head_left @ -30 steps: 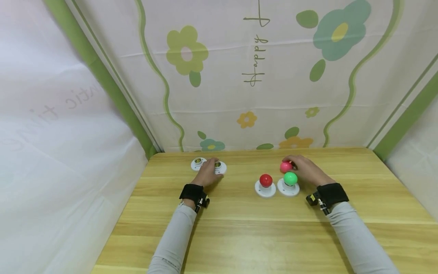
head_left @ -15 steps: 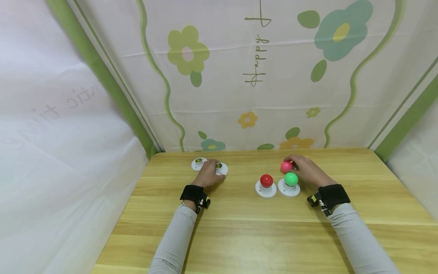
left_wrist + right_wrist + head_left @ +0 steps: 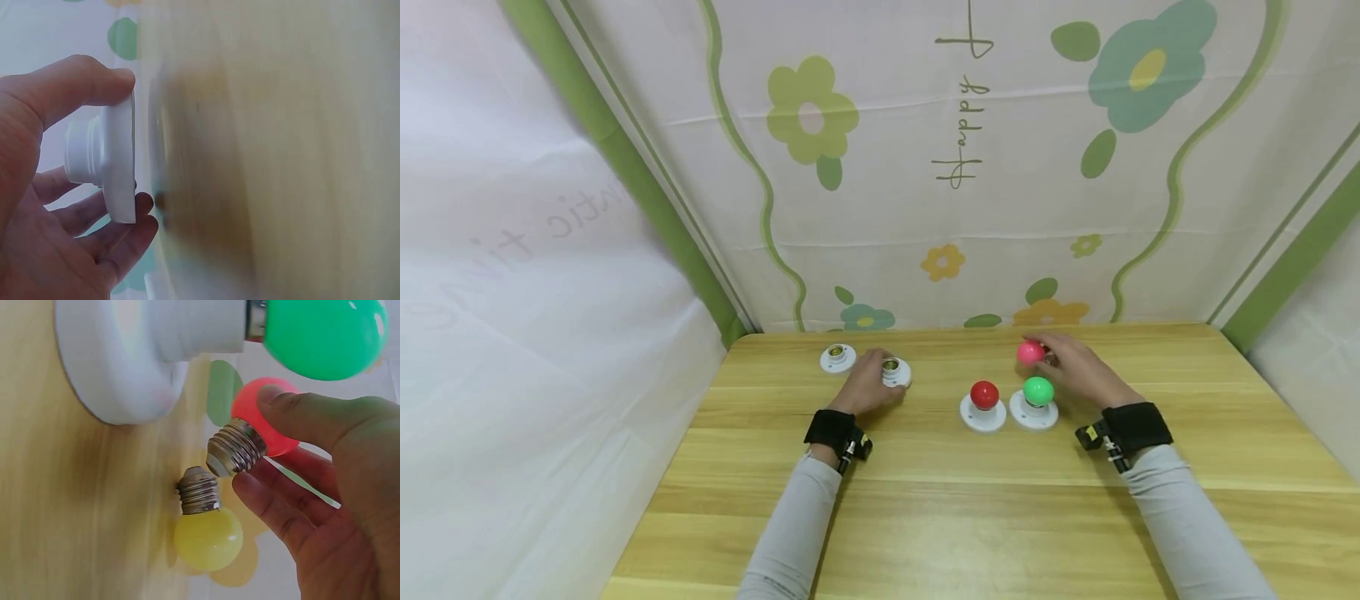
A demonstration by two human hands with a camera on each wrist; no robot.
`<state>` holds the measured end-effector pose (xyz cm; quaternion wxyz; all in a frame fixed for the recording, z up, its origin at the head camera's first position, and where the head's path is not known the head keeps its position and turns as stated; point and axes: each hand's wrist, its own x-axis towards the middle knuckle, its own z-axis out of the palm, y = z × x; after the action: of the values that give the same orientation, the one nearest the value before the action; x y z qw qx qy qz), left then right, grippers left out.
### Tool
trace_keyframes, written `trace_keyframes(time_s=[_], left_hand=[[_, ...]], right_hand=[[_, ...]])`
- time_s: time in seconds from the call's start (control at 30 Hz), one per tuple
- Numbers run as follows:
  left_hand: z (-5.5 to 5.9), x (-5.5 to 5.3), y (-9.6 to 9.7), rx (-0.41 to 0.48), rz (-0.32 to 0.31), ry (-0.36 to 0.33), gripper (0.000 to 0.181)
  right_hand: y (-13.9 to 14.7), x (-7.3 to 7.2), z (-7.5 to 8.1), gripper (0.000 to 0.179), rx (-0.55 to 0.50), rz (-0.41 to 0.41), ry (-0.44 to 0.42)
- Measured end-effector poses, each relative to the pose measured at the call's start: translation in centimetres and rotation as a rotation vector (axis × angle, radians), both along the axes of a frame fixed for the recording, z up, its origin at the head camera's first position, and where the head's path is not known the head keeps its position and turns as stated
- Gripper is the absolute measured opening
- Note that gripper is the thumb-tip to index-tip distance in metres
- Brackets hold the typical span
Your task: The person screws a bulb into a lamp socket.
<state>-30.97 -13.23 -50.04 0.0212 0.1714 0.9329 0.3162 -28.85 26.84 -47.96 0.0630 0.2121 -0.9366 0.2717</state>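
Left hand [image 3: 863, 383]: I'm pinching a white socket [image 3: 897, 375] by its rim, upper middle of the table [image 3: 925, 525]. In the left wrist view my thumb is on the top edge, fingers around the lower edge, flat base facing the wood with a thin gap showing. Second socket [image 3: 838, 359] sits just left of that hand, brass threads showing.

Right hand [image 3: 1082, 372]: I'm pinching the pink bulb [image 3: 1030, 353] between thumb and fingers, right of centre, just above the green bulb [image 3: 1038, 392] in the head view. In the right wrist view its screw end tilts to lower left, off the table. Yellow bulb [image 3: 209, 540] is near it, bottom centre there, screw end up.

Green bulb is seated in a white base [image 3: 1034, 418]; red bulb [image 3: 984, 395] is upright in another base [image 3: 983, 422] just left of it. Floral cloth [image 3: 880, 192] behind the table.
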Motion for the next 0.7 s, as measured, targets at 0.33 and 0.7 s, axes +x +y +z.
trace_keyframes(time_s=[0.33,0.7], left_hand=[[-0.1,0.3,1.4,0.067,-0.018,-0.036,0.076],[0.3,1.2,2.6,0.101,-0.027,-0.022,0.073]], right_hand=[[0.0,0.5,1.1,0.051,-0.042,0.028,0.034],[-0.8,0.8,2.3,0.048,-0.081,0.022,0.071]])
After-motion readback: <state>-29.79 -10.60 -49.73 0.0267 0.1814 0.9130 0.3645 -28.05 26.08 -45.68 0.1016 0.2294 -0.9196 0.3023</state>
